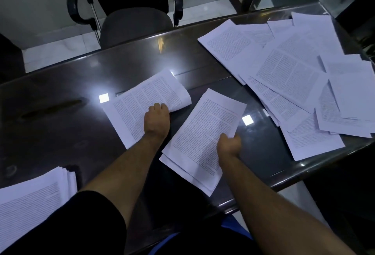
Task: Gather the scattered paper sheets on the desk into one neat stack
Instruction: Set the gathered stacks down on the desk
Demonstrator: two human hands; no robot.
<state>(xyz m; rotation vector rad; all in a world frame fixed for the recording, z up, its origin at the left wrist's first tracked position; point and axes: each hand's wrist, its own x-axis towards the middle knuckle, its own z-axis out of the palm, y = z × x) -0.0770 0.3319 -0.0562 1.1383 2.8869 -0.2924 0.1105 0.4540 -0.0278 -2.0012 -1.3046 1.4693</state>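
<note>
My left hand [156,119] grips a small bundle of printed sheets [142,100] at the desk's middle; its far end curls upward. My right hand [229,145] pinches the right edge of a second bundle of printed sheets [200,137], which hangs tilted over the near desk edge. Several loose printed sheets [294,76] lie overlapping across the right part of the dark glossy desk [60,116]. A thick gathered stack [30,200] rests at the near left corner.
A black office chair [134,21] with curved armrests stands behind the desk's far edge. Bright ceiling-light reflections [103,98] show on the desk top. Pale tiled floor lies beyond the desk.
</note>
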